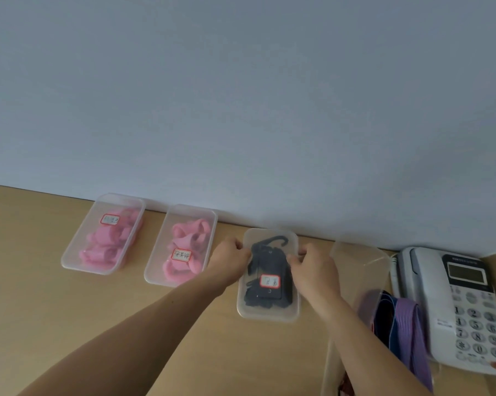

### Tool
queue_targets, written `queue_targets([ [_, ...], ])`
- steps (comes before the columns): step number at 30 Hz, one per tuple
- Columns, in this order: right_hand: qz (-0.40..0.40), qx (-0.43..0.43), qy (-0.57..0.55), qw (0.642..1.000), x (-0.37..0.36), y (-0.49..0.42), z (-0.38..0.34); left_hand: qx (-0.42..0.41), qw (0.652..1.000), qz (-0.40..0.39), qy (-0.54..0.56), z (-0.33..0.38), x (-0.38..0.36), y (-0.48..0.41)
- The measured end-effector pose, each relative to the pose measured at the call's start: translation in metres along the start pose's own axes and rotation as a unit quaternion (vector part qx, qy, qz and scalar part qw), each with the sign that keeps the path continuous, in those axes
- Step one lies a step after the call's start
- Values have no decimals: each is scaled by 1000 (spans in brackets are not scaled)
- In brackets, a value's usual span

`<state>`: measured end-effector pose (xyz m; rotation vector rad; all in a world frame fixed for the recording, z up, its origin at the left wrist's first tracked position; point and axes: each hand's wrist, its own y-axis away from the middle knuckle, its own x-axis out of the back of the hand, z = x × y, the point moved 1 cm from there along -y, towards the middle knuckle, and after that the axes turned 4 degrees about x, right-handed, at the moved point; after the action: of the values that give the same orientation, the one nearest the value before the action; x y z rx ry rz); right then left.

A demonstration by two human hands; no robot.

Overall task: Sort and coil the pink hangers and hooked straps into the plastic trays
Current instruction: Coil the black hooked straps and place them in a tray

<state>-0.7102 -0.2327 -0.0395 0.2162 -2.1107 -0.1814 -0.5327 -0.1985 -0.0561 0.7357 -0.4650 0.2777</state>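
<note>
Three lidded clear plastic trays stand in a row on the wooden desk by the wall. The far-left tray (69, 252) holds pink hangers (109, 244). The second tray (155, 270) holds more pink pieces (187, 238). The third tray (269, 314) holds dark hooked straps (266, 261) and bears a red-edged label. My left hand (229, 258) grips its left rim. My right hand (312, 267) grips its right rim. Both sets of fingers curl over the tray's far half.
A fourth clear tray (355, 261) stands to the right, with purple and dark straps (406, 324) spilling near it. A white desk telephone (455, 304) sits at the far right. A blue-grey wall runs directly behind the trays.
</note>
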Motion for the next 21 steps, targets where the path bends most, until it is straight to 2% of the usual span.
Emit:
queue_targets([
  [5, -18, -21, -23, 999, -3, 1, -1, -1, 1000, 25, 8, 1, -3, -6],
  [9, -21, -33, -24, 999, -2, -3, 0, 10, 1000, 9, 24, 5, -4, -8],
  [11, -21, -34, -21, 999, -2, -4, -1, -21, 999, 34, -16, 9, -3, -4],
  [12, -20, -35, -21, 999, -3, -4, -1, -63, 993, 72, -73, 10, -3, 0],
  [14, -18, -38, -21, 999, -3, -4, -2, -181, 954, 140, -196, 11, -10, 10],
  [16, -14, -38, -21, 999, -2, -3, -3, -272, 909, 133, -287, 10, -21, 20],
  [19, -17, -25, -16, 999, -1, -3, -2, -324, 853, 78, -401, -5, -35, 26],
  [21, -27, -20, -11, 999, -3, -4, -1, -336, 833, 68, -434, -13, -37, 26],
])
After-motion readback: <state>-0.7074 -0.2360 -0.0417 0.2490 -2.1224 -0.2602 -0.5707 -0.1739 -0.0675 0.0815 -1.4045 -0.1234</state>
